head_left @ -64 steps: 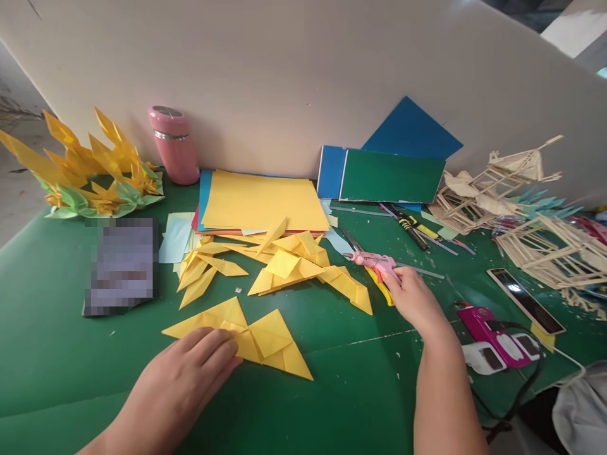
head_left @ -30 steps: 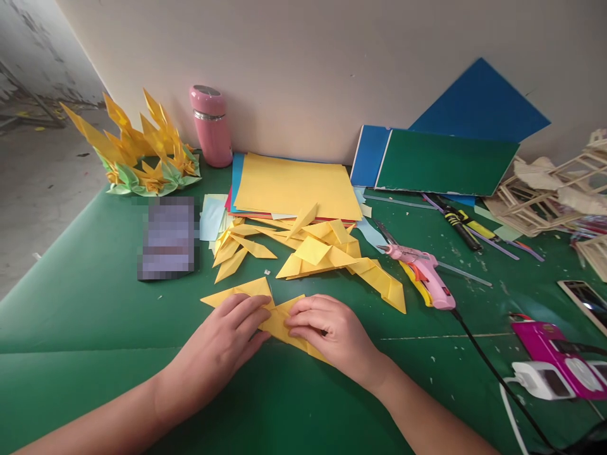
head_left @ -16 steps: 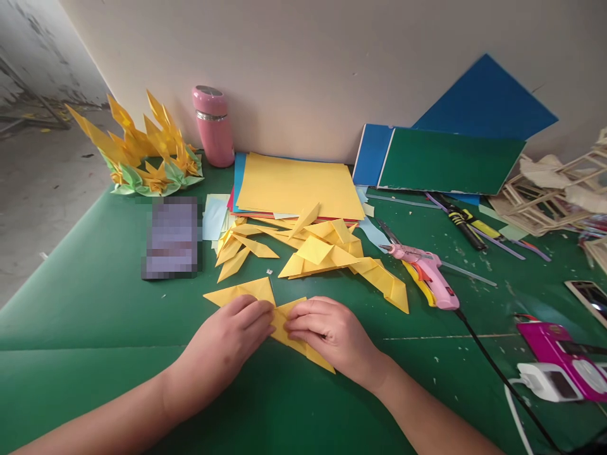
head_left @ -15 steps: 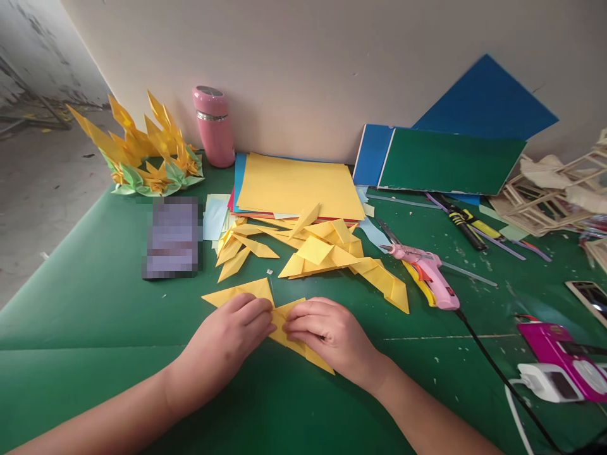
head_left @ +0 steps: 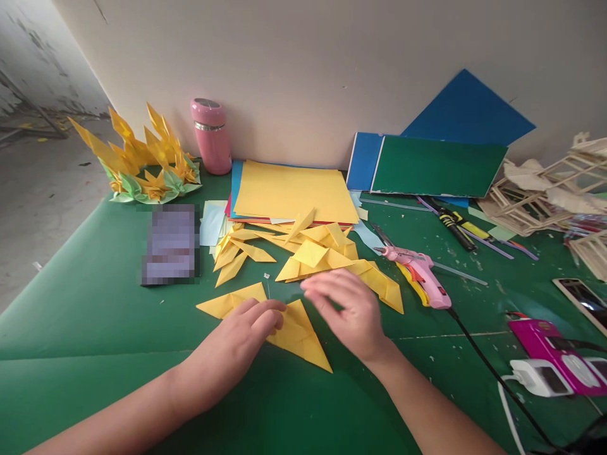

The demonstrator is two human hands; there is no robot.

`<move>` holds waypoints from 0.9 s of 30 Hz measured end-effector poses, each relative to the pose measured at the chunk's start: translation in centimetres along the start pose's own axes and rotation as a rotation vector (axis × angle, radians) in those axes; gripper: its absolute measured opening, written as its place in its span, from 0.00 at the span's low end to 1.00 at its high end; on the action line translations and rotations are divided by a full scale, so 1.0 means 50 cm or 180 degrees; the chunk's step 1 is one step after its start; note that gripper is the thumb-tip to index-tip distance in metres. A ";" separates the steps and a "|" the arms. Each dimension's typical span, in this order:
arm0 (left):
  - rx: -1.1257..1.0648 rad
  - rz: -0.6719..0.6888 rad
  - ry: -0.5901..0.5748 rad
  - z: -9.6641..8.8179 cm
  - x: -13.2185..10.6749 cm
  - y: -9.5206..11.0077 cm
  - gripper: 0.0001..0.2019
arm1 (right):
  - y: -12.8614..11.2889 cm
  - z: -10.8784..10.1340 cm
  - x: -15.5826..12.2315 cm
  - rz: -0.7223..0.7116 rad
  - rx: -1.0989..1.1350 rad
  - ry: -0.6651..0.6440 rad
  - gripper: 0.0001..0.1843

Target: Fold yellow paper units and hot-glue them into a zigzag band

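Observation:
My left hand (head_left: 253, 328) is closed on a folded yellow paper piece (head_left: 303, 338), its fingertips at the joint near the middle. The piece spreads in pointed wings to both sides of the hand, and the hand covers part of it. Raised a little to the right is my right hand (head_left: 348, 309), holding nothing, with thumb and fingers apart. Just beyond the hands lies a heap of folded yellow paper pieces (head_left: 310, 254). A thin strand with a small whitish bit (head_left: 267, 276) shows above the left hand.
A pink glue gun (head_left: 420, 272) lies right of the heap. Behind are a paper stack (head_left: 296, 189), a pink flask (head_left: 211, 136) and a paper crown (head_left: 152, 158). A blurred dark rectangle (head_left: 171, 243) is at left; a magenta power strip (head_left: 545, 341) and phone (head_left: 585, 303) are at right.
My right hand has let go of the yellow piece and lifted up and to the right. The left hand stays on the piece. The view has shifted slightly.

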State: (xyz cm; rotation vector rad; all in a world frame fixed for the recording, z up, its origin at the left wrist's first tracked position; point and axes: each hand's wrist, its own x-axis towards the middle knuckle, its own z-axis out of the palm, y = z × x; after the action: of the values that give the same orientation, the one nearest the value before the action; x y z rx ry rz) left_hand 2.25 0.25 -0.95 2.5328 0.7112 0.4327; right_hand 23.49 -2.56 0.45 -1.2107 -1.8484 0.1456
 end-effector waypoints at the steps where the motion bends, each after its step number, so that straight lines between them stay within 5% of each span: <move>1: 0.0063 0.0014 -0.0023 -0.001 0.000 0.001 0.12 | 0.007 -0.006 0.008 0.0044 -0.0267 0.0202 0.10; 5: 0.0349 0.0164 -0.0139 -0.006 0.004 0.008 0.15 | 0.033 -0.012 0.023 0.0263 -0.1052 0.0117 0.16; 12: 0.0575 0.0344 -0.0295 -0.018 0.006 0.014 0.18 | 0.039 0.006 0.009 0.0216 -0.1215 -0.0177 0.13; 23: 0.0624 0.0237 0.0116 -0.021 -0.015 -0.004 0.17 | -0.006 -0.035 0.002 0.0199 -0.0292 0.0156 0.09; 27: 0.0686 0.0240 0.0120 -0.022 -0.017 -0.002 0.16 | -0.007 -0.061 -0.006 0.0629 0.0195 -0.0197 0.07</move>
State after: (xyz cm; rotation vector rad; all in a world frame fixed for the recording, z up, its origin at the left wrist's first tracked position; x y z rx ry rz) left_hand 1.07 0.25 -0.24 2.7677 0.7119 0.4519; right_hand 25.49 -4.04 2.28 -1.3578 -1.7612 0.3503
